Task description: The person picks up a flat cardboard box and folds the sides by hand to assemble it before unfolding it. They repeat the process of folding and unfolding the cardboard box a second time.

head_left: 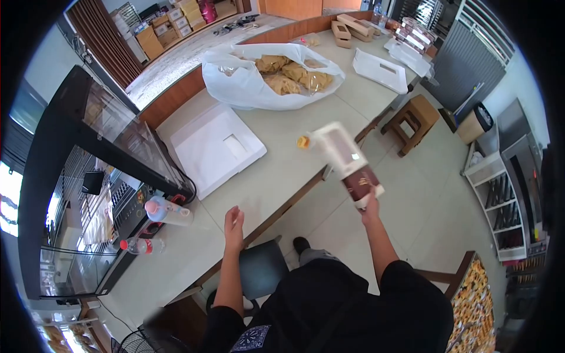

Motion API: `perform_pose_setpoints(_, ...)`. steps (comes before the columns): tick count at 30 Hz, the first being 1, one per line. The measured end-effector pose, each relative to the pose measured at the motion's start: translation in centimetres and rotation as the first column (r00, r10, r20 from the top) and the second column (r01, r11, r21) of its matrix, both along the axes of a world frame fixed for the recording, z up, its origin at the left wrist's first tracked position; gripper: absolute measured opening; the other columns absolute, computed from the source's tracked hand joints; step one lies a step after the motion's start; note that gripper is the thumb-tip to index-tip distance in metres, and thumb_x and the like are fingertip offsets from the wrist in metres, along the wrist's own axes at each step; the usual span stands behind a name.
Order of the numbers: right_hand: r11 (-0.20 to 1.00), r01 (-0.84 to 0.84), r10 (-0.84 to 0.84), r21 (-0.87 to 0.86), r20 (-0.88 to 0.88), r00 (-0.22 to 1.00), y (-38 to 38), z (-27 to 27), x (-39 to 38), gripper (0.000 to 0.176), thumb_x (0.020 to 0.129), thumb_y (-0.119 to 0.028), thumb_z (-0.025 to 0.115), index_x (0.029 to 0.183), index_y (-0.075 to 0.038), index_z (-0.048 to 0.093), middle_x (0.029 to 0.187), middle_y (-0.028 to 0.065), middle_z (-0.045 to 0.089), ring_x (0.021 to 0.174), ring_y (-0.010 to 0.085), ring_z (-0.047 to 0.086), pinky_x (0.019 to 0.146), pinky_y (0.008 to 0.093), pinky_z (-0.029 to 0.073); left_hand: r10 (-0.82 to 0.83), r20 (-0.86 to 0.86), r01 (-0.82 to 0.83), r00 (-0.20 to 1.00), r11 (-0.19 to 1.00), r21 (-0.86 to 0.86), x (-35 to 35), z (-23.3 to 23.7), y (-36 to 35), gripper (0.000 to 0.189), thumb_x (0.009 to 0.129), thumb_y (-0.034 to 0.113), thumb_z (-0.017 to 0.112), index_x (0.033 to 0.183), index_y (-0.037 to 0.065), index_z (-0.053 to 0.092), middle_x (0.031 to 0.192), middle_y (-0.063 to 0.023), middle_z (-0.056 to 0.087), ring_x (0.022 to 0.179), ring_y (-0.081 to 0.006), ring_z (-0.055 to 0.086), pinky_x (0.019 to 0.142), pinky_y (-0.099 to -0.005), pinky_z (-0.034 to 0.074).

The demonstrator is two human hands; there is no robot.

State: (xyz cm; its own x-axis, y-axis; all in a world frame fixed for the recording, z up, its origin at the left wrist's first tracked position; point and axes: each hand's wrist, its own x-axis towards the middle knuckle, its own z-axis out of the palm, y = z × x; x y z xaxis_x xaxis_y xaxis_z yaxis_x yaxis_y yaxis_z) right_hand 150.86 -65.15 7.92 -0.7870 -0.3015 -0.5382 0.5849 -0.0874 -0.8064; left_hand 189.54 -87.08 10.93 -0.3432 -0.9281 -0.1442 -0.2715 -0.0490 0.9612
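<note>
My right hand (369,206) grips the near end of a long cream and dark red box (347,156), which is tilted over the table's front edge and slightly blurred. Above the tabletop, left of the box, my left hand (234,220) is empty with its fingers apart. A small orange-yellow item (303,142) lies beside the far end of the box. Farther back, a large white plastic bag (229,88) holds several brown wrapped packages (283,84). A flat white carton (206,147) rests on the table to the left.
At left stand a glass-fronted cabinet (88,141), a pink-capped bottle (170,212) and a red-capped bottle (143,246). A white tray (379,72) and cardboard boxes (341,34) are at the back right. A stool (412,120) and chair (262,267) stand near the table.
</note>
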Motion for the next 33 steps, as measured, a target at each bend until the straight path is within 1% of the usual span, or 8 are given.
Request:
perform_pose_setpoints(4,0.966,0.260,-0.258,-0.010,0.074,0.963,-1.2,-1.6,-7.2,0.064,0.088,-0.057,0.048,0.132,-0.012,0.037,0.122,0.0090,0.051,0.105,0.0264,0.053,0.083,0.0456,0.047,0.152,0.437,0.200,0.886,0.726,-0.657,-5.3,-1.2,-6.6,0.061,0.086,0.031,0.060,0.136,0.007,0.035,0.135,-0.0167,0.041,0.126,-0.0307,0.039,0.100,-0.0489,0.033)
perform_pose_setpoints(10,0.993,0.011,0.003,0.121,-0.118,0.993,-13.3,-7.0,-17.8,0.063,0.088,-0.048,0.054,0.131,-0.004,0.038,0.126,0.0119,0.049,0.112,0.0291,0.049,0.093,0.0426,0.041,0.044,0.918,0.316,0.394,0.932,-0.181,-8.1,-2.5,-12.2,0.059,0.087,0.027,0.057,0.137,0.007,0.034,0.147,-0.0131,0.027,0.136,-0.0285,0.026,0.103,-0.0579,0.027)
perform_pose_setpoints(14,0.828,0.204,0.381,0.522,-0.791,0.479,-20.1,0.2,-8.6,0.052,0.081,-0.030,0.066,0.122,-0.002,0.049,0.124,0.0152,0.050,0.115,0.0328,0.048,0.100,0.0421,0.034,0.077,0.926,0.415,0.369,0.878,-0.238,-7.0,-3.2,-11.9,0.024,0.083,0.012,0.053,0.106,0.005,0.057,0.114,-0.0107,0.055,0.108,-0.0280,0.053,0.089,-0.0455,0.043)
perform_pose_setpoints(21,0.501,-0.459,0.351,0.734,-0.657,-0.668,-23.9,6.4,12.4,0.040,0.073,-0.017,0.064,0.111,-0.005,0.058,0.120,0.0182,0.050,0.114,0.0327,0.047,0.098,0.0443,0.038,0.175,0.680,0.371,0.713,0.728,-0.576,-3.6,0.0,-4.6,0.012,0.077,0.008,0.058,0.089,0.003,0.057,0.101,-0.0099,0.056,0.096,-0.0284,0.054,0.082,-0.0432,0.043)
perform_pose_setpoints(26,0.245,-0.485,0.454,0.839,-0.541,-0.707,-22.9,4.4,17.9,0.008,0.075,-0.002,0.051,0.081,-0.001,0.056,0.085,0.0161,0.055,0.076,0.0320,0.057,0.065,0.0440,0.050,0.726,0.340,-0.171,0.597,0.530,-0.831,-0.2,5.4,3.2,0.034,0.081,0.016,0.065,0.109,0.002,0.052,0.113,-0.0135,0.052,0.107,-0.0288,0.049,0.091,-0.0460,0.038)
perform_pose_setpoints(29,0.143,-0.495,0.506,0.857,-0.493,-0.708,-18.3,7.9,21.4,0.026,0.077,-0.003,0.050,0.102,-0.001,0.056,0.094,0.0185,0.054,0.083,0.0338,0.058,0.067,0.0430,0.050,0.844,-0.089,-0.841,0.528,0.505,-0.194,4.4,-0.1,5.1,0.059,0.085,0.023,0.064,0.131,0.001,0.035,0.125,-0.0133,0.047,0.110,-0.0254,0.050,0.088,-0.0406,0.042)
perform_pose_setpoints(32,-0.018,-0.571,0.428,0.821,-0.510,-0.746,-13.5,8.7,26.0,0.044,0.079,-0.005,0.050,0.123,-0.003,0.048,0.102,0.0196,0.052,0.088,0.0356,0.057,0.072,0.0436,0.050,0.789,-0.373,-0.628,0.489,0.615,0.476,7.1,3.9,5.0,0.060,0.085,0.020,0.064,0.132,0.000,0.032,0.124,-0.0145,0.048,0.110,-0.0241,0.049,0.091,-0.0390,0.040)
perform_pose_setpoints(33,-0.097,-0.582,0.394,0.807,-0.506,-0.767,-12.4,9.0,27.2,0.048,0.080,-0.006,0.051,0.128,-0.004,0.045,0.105,0.0197,0.051,0.090,0.0361,0.057,0.073,0.0442,0.050,0.720,-0.392,-0.727,0.572,0.667,0.164,7.4,2.7,4.3,0.049,0.084,0.014,0.064,0.125,-0.001,0.040,0.116,-0.0117,0.053,0.100,-0.0231,0.055,0.082,-0.0345,0.045)
